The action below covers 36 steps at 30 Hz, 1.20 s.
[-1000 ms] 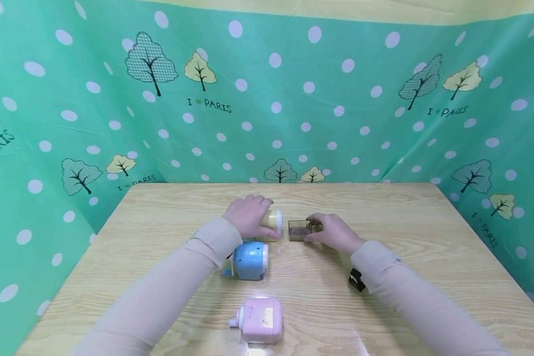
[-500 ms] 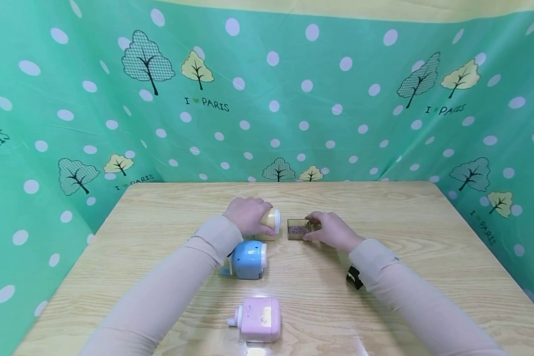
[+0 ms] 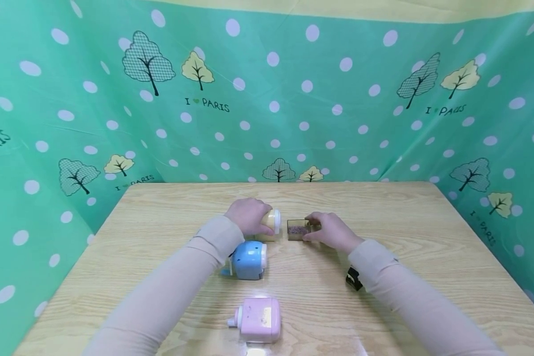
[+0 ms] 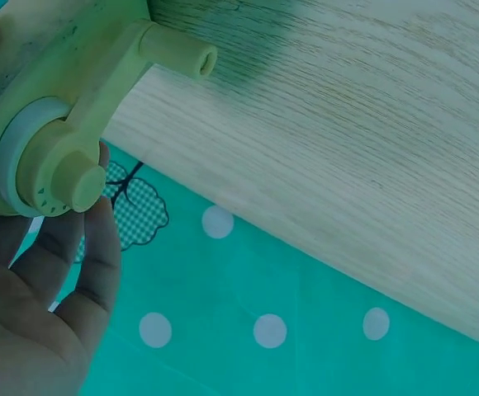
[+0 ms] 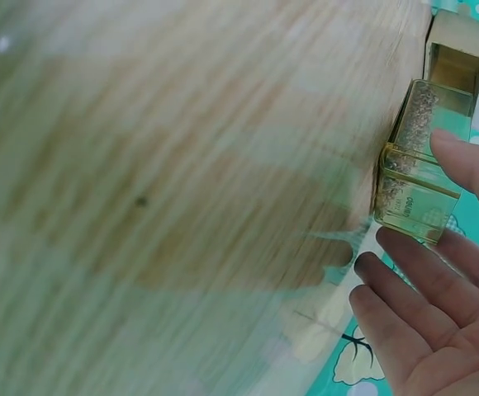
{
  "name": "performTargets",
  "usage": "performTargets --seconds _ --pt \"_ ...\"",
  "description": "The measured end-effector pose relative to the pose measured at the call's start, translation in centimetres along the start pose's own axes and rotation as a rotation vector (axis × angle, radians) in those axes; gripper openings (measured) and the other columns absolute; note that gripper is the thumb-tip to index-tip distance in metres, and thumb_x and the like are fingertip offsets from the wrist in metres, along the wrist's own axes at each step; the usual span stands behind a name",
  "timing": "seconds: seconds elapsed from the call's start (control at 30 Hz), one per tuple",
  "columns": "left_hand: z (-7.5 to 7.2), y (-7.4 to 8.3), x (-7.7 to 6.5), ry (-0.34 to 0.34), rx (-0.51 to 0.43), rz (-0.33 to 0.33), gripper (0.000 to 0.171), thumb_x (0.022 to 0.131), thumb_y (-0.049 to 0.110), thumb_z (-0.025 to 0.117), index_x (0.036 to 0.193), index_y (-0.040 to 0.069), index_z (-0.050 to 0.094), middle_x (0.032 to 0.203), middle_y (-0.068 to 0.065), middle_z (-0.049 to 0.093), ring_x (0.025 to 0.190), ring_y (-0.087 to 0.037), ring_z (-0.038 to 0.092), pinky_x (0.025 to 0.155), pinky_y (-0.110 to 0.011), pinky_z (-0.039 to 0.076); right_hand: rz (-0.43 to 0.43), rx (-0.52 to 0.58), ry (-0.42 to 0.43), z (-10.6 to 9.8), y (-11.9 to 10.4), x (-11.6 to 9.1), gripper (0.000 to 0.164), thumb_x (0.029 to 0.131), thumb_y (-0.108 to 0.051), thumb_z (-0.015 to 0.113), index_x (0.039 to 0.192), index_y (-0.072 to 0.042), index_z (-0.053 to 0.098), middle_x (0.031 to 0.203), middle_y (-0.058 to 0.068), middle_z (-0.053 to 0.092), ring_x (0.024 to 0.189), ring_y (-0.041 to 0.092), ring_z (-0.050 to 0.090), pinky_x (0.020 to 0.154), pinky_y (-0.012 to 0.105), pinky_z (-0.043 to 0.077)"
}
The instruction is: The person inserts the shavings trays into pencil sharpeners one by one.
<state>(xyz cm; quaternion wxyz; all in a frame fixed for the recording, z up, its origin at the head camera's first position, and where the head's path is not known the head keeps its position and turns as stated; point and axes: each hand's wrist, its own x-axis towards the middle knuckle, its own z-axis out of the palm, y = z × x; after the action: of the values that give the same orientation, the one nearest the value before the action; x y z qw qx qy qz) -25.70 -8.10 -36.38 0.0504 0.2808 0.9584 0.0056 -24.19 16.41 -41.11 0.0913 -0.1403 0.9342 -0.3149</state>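
My left hand (image 3: 246, 216) grips a yellow hand-crank pencil sharpener (image 3: 270, 221), which lies with its white front facing right. The left wrist view shows its crank arm (image 4: 111, 91) and round hub close up, with fingers around the body. Just right of it, my right hand (image 3: 333, 231) holds a see-through shavings drawer (image 3: 297, 231) on the table, thumb on one side and fingers at its end. Dark shavings (image 5: 417, 115) fill part of the drawer. In the right wrist view, the drawer is out in front of the sharpener's open slot (image 5: 456, 73).
Nearer on the wooden table (image 3: 182, 207) stands a blue crank sharpener (image 3: 249, 259), close below the left wrist. A pink sharpener (image 3: 261, 320) lies toward the front. Beside the right cuff is a small black object (image 3: 353, 278). Green dotted cloth (image 3: 293, 99) encloses the table.
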Motion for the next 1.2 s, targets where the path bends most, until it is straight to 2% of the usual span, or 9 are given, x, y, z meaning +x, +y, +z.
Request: performTargets --seconds 0.3,0.57,0.8,1.0,1.2 --pt "0.1 0.2 0.1 -0.018 -0.018 -0.018 0.069 0.078 0.053 0.074 0.13 0.007 0.068 0.12 -0.009 0.073 0.108 -0.027 0.067 0.094 -0.043 0.053 0.0 -0.008 -0.003 0.4 0.0 0.1 0.063 0.081 -0.026 0.079 0.134 0.004 0.061 0.128 0.021 0.066 0.119 0.038 0.06 0.104 0.052 0.046" --pt "0.0 0.2 0.3 -0.015 0.013 -0.013 0.061 0.075 0.053 0.076 0.118 0.009 0.073 0.102 -0.005 0.075 0.095 -0.024 0.069 0.085 -0.041 0.056 -0.005 0.0 -0.002 0.9 -0.7 0.3 0.062 0.081 -0.025 0.079 0.133 0.003 0.062 0.126 0.019 0.067 0.118 0.036 0.061 0.103 0.051 0.046" --pt "0.0 0.0 0.6 -0.02 0.008 -0.013 0.054 0.073 0.052 0.079 0.107 0.011 0.074 0.086 0.002 0.072 0.081 -0.018 0.065 0.076 -0.037 0.055 -0.028 -0.02 0.006 1.4 -1.0 0.7 0.062 0.08 -0.027 0.08 0.132 0.002 0.063 0.122 0.017 0.069 0.113 0.032 0.063 0.101 0.048 0.048" --pt "-0.2 0.2 0.7 -0.016 0.024 -0.026 0.053 0.071 0.051 0.081 0.106 0.012 0.076 0.086 0.003 0.072 0.076 -0.016 0.062 0.071 -0.036 0.053 -0.054 -0.036 0.01 1.7 -1.4 0.9 0.06 0.08 -0.027 0.079 0.13 0.002 0.063 0.118 0.016 0.07 0.109 0.031 0.064 0.1 0.048 0.049" --pt "-0.3 0.2 0.7 -0.018 0.015 -0.037 0.053 0.071 0.049 0.082 0.108 0.011 0.076 0.087 0.001 0.072 0.076 -0.017 0.062 0.07 -0.037 0.053 -0.037 -0.031 0.012 1.9 -1.9 0.9 0.06 0.08 -0.026 0.079 0.13 0.001 0.063 0.119 0.016 0.069 0.11 0.031 0.064 0.101 0.048 0.048"
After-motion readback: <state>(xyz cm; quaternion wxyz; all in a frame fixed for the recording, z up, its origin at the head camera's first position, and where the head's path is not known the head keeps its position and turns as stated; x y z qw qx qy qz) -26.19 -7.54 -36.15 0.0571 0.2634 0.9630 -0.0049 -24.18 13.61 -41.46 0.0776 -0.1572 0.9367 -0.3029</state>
